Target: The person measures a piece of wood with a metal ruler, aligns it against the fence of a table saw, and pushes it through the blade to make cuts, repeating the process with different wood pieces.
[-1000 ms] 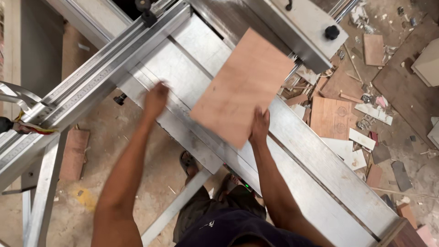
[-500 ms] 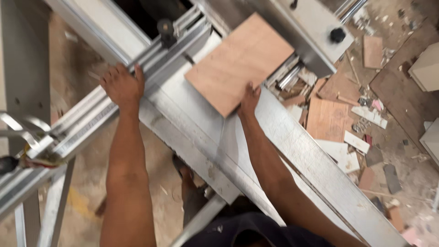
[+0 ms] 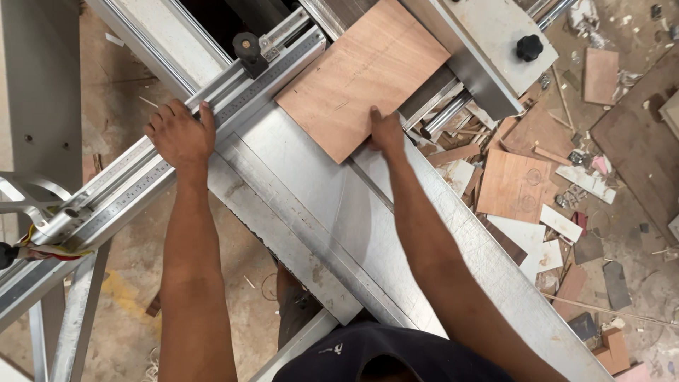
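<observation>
Hidden: far corner of the plywood panel (image 3: 362,78) runs under the grey machine housing (image 3: 488,42) beyond the right hand; the right fingertips are out of sight under the panel's near edge.
Right hand (image 3: 386,132): curled at the panel's near corner, gripping or pressing; cannot tell which.
Left hand (image 3: 181,134): fingers spread and bent, laid over the aluminium fence rail (image 3: 141,177), palm down.
Panel: flat on the steel saw table (image 3: 318,212), its left edge against the fence rail.
Containers: cannot make any out.
Around: black knob (image 3: 529,47) beyond the right hand; wood offcuts (image 3: 515,185) littering the floor to its right.
</observation>
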